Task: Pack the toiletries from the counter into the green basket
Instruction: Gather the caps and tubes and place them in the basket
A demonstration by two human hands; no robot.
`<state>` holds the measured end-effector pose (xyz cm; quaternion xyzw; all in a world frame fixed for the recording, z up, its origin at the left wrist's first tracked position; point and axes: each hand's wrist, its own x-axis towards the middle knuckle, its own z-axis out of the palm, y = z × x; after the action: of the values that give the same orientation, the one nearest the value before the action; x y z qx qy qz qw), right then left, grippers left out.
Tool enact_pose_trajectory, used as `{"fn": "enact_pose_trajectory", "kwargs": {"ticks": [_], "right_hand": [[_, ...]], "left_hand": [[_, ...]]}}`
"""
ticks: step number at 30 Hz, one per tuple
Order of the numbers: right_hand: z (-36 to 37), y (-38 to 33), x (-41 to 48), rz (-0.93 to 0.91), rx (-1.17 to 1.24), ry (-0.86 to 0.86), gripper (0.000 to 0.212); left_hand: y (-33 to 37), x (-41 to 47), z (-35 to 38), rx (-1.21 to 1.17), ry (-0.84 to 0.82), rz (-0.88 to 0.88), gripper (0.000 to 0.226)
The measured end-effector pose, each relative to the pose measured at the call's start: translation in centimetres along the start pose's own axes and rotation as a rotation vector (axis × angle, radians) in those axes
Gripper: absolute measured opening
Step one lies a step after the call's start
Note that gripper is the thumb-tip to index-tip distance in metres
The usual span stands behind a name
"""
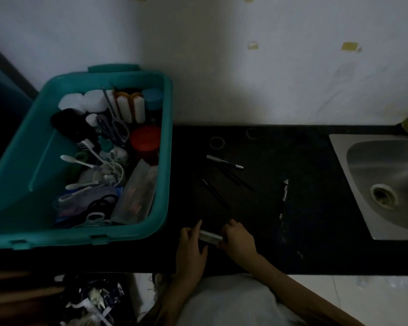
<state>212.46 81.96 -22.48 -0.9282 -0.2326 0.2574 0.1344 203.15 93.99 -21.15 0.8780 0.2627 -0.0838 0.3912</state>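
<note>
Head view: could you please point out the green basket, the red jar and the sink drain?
green basket (166,149), head view, on its right rim.
red jar (145,137), head view, on its lid top.
sink drain (383,196), head view, on the drain opening.
</note>
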Motion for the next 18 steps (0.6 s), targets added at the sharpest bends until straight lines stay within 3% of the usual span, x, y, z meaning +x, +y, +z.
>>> {"fn": "enact_pose_trajectory", "kwargs": {"ticks": [4, 7, 9, 14, 18], "right_hand": [[-0.1, 1.3, -0.4, -0.031, 0.162, 0.019, 0.027], [-0.7, 2.1, -0.8, -0.005, 0.412, 0.002, 0.026], [-1.5, 2.3, -1.1, 0.022, 0.580, -0.027, 0.027], [-4.8, 1.0, -2.3, 0.108, 1.181, -0.015, 0.020], [-8.5, -1.2, -2.4, 0.099, 1.313, 0.053, 0.015]], "left_hand": [[-0.4, 0.1, 0.6, -0.007, 0.017, -0.013, 0.028], [-0.3, 0.1, 0.6, -0.114, -0.012, -0.056, 0.013], [0.1, 0.2, 0.0, -0.248, -0.047, -0.117, 0.014], [2.9, 0.4, -2.2, -0.398, -0.060, -0.071, 0.019], [6.4, -0.1, -4.9, -0.499, -0.031, -0.052, 0.024]]}}
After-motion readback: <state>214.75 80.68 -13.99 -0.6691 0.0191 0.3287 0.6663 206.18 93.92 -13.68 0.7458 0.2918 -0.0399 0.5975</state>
